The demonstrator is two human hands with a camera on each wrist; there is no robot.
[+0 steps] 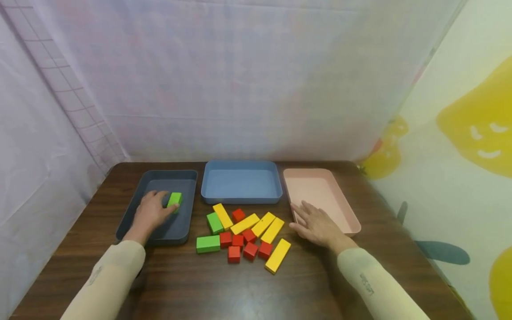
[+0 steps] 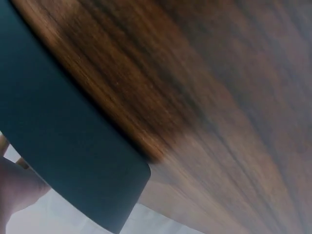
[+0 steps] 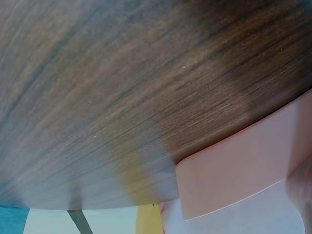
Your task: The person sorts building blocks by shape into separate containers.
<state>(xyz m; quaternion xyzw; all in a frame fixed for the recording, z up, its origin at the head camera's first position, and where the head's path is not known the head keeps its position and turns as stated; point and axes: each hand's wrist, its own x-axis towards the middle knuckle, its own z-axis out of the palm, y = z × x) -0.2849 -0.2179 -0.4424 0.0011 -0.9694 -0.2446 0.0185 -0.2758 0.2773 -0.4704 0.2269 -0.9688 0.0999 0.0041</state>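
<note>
In the head view my left hand (image 1: 151,213) reaches into the dark blue-grey tray (image 1: 187,231) at the left. It holds a green block (image 1: 175,198) between thumb and index finger, the thumb crossing the block's near end. My right hand (image 1: 320,226) stretches over the near left corner of the pink tray (image 1: 316,186), its fingers spread and holding nothing. In the left wrist view the dark tray's wall (image 2: 73,141) hides most of the hand. Only an edge of the right hand (image 3: 301,195) shows beside the pink tray's wall in the right wrist view.
Between the hands lies a loose cluster of yellow blocks (image 1: 278,256), small red cubes (image 1: 234,254) and two green blocks (image 1: 208,244). Behind them stands a light blue tray (image 1: 240,180). Cloth hangs past the table's (image 1: 232,293) far edge.
</note>
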